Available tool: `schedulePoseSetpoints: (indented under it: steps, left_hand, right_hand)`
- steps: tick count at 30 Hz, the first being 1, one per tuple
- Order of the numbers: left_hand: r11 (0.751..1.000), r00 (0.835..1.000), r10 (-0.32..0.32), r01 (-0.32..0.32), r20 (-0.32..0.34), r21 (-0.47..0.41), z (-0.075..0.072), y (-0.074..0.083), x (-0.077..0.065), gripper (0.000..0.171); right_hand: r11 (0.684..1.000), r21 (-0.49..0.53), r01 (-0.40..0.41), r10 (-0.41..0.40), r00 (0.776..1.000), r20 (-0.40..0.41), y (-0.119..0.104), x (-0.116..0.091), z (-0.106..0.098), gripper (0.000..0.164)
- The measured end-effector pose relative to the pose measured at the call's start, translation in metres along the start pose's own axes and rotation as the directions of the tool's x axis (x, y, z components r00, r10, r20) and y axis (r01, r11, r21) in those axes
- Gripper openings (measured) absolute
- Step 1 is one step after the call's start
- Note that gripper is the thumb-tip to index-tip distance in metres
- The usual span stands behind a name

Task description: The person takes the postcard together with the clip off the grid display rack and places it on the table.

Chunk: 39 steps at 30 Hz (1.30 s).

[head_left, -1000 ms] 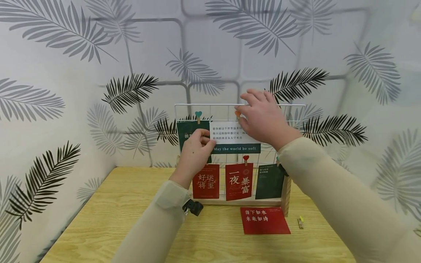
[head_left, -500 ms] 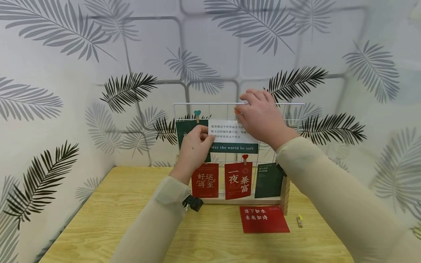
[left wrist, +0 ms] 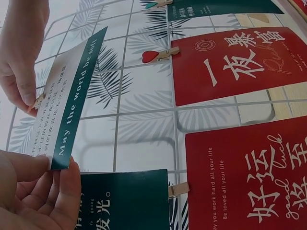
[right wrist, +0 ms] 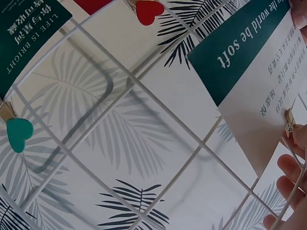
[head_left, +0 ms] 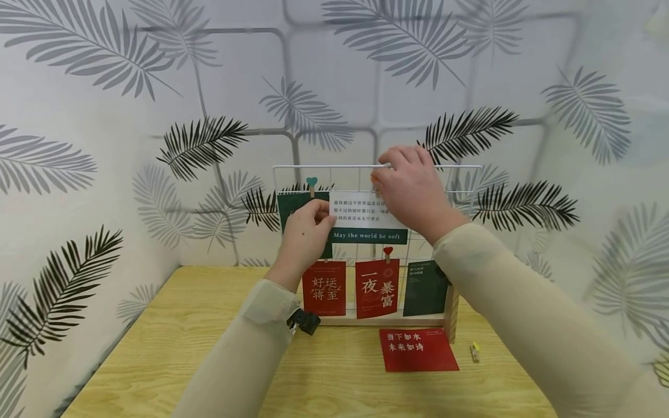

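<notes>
A white card with a green lower band is held against the upper part of a white wire grid. My left hand pinches its left edge between thumb and fingers, as the left wrist view shows closely. At the card's top edge, my right hand pinches a small wooden clothespin with an orange head. The right wrist view has this clothespin at the card's edge, with several fingers behind the wire. How far it grips the wire is hard to tell. A dark green card hangs behind my left hand.
Below hang two red cards, one under a red heart clothespin, and a green card. Another red card lies on the wooden table before the grid's base, beside a yellow-topped clothespin. A leaf-patterned wall stands behind.
Both hands keep their hold on the card and the clothespin. My right fingers have closed further over the orange head, hiding more of it. The view shifts slightly.
</notes>
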State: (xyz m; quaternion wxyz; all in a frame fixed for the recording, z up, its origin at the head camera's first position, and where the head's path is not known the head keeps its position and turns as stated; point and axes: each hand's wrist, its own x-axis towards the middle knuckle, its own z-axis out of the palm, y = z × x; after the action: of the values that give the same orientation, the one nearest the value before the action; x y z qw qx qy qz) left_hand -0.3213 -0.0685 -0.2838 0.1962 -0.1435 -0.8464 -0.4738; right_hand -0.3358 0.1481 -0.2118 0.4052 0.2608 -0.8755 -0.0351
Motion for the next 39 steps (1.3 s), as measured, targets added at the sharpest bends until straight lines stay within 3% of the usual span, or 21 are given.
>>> schedulePoseSetpoints:
  steps: [13,39]
  left_hand:
    - [0.999,0.999,-0.027,0.028,0.022,-0.027,0.002,-0.001,-0.006,0.018]
    - [0.999,0.999,-0.02,0.019,-0.036,-0.032,0.003,-0.002,-0.002,0.014]
  right_hand:
    - [1.0,0.028,0.011,-0.009,0.997,-0.071,-0.002,-0.01,0.007,0.019]
    - [0.995,0.099,0.001,0.003,0.999,-0.045,-0.001,-0.003,-0.009,0.011]
